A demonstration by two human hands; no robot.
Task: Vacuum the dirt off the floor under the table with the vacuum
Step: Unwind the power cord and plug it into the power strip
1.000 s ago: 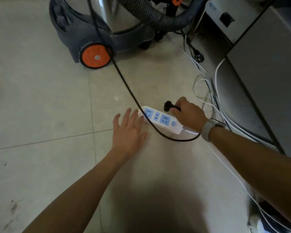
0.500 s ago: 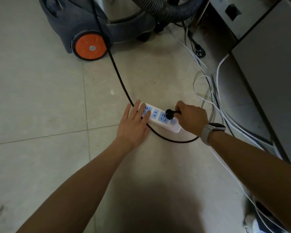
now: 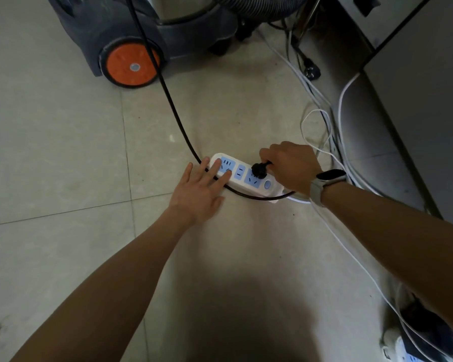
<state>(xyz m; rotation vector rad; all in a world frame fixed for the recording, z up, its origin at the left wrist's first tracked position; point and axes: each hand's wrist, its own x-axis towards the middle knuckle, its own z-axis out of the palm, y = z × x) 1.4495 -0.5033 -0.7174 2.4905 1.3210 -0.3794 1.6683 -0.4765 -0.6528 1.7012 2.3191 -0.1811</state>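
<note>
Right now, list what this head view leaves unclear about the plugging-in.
- Plug: the right hand grips it over the power strip; its prongs are hidden under it, so whether it is seated cannot be told.
- Vacuum: top cut off by the upper edge.
- Strip's leftmost socket: partly covered by the left hand pressing there.
- Switch state: too small to read.

Both forearms are bare, no sleeves showing; a black-faced watch (image 3: 330, 176) on a pale grey strap circles the right wrist.
</note>
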